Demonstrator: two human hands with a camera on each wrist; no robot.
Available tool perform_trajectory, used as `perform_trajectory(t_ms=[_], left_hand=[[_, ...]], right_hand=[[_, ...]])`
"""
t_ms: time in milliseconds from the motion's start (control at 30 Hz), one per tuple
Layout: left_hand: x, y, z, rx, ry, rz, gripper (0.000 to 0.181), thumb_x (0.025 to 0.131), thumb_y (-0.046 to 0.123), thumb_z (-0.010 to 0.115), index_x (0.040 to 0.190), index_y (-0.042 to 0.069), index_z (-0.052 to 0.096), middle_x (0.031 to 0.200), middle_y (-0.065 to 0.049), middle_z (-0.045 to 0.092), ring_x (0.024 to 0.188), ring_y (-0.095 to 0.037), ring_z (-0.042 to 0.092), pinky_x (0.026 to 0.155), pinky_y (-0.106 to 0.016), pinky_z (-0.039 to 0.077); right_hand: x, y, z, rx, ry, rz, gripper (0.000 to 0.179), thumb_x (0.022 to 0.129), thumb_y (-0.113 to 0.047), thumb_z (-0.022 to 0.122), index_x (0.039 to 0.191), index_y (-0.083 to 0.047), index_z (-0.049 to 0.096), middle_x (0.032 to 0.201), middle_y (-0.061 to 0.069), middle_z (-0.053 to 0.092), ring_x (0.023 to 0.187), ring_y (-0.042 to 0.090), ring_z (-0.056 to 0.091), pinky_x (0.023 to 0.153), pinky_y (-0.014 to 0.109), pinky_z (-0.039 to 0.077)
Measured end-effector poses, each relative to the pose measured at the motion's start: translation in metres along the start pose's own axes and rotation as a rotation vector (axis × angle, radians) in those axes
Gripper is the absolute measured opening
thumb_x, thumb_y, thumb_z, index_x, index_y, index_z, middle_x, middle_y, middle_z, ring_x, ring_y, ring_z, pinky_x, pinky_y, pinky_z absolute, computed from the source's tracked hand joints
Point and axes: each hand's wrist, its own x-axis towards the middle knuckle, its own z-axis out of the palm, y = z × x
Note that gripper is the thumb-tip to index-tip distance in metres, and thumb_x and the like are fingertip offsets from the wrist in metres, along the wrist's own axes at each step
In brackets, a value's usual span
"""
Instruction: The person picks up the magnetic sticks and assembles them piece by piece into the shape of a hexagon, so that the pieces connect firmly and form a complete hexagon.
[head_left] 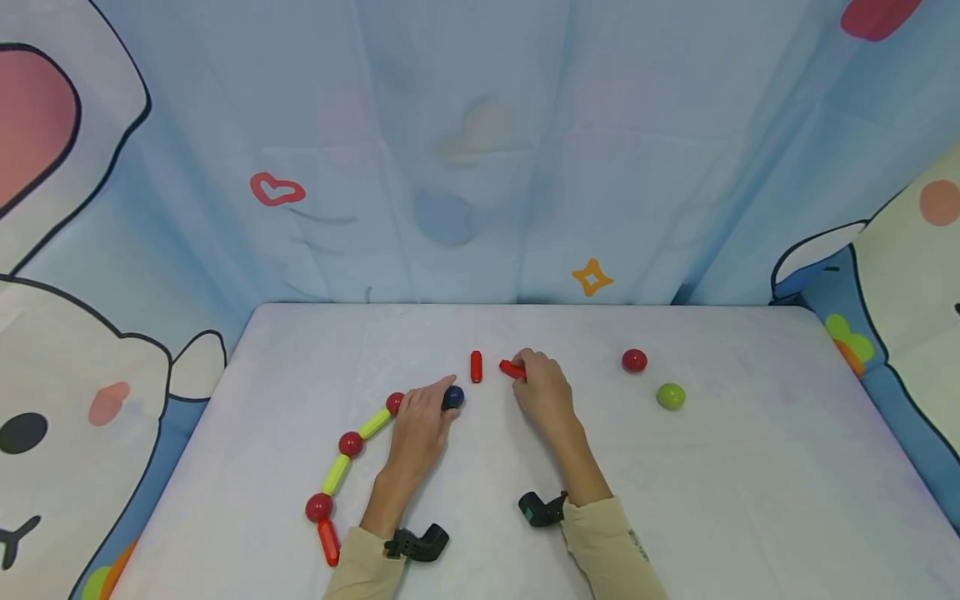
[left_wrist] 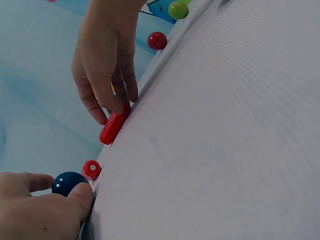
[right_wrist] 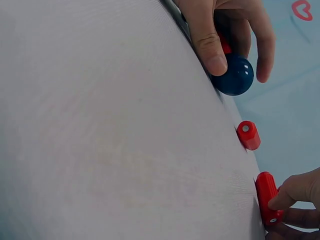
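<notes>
Red rod pinched in right hand

From afar I see thumb and fingers clamped on it over the table, right of a second rod. The left hand's thumb and finger grip a blue ball. A ball-and-rod chain curves at left; rightward, a red ball and green ball.

The right sleeve was long and of tan cloth, with a small dark marking along its outer side. At its cuff sat a black wrist camera, bent like an elbow. Left of that sleeve were a matching tan left sleeve and a second bent black camera. The right hand, beyond the right sleeve's cuff, and the left hand, left of it, were bare.
</notes>
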Motion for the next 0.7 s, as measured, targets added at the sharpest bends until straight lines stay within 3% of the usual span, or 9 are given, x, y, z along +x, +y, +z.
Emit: perform_trajectory(t_ms=[233, 433, 700], left_hand=[[0.000, -0.001, 0.002, 0.035, 0.014, -0.006, 0.046, 0.090, 0.022, 0.068, 0.133, 0.013, 0.054, 0.126, -0.004, 0.065, 0.116, -0.021, 0.058, 0.106, -0.040, 0.045], [0.001, -0.001, 0.002, 0.057, 0.003, -0.005, 0.043, 0.093, 0.018, 0.064, 0.134, 0.014, 0.054, 0.128, -0.004, 0.064, 0.120, -0.021, 0.057, 0.112, -0.044, 0.039], [0.001, -0.001, 0.002, 0.013, 0.016, -0.027, 0.047, 0.093, 0.014, 0.063, 0.138, 0.013, 0.049, 0.134, -0.005, 0.060, 0.123, -0.023, 0.056, 0.113, -0.047, 0.037]], right_hand=[[0.000, 0.005, -0.002, 0.034, -0.006, -0.032, 0.028, 0.086, -0.004, 0.066, 0.113, -0.005, 0.062, 0.107, 0.013, 0.062, 0.096, 0.028, 0.057, 0.087, 0.043, 0.053], [0.001, 0.012, -0.004, 0.178, -0.103, -0.050, 0.027, 0.089, -0.005, 0.062, 0.115, -0.007, 0.061, 0.114, 0.011, 0.060, 0.102, 0.026, 0.056, 0.093, 0.041, 0.053], [-0.005, 0.012, -0.006, 0.368, -0.160, -0.203, 0.025, 0.088, -0.006, 0.063, 0.112, -0.007, 0.067, 0.115, 0.011, 0.065, 0.103, 0.026, 0.061, 0.094, 0.043, 0.054]])
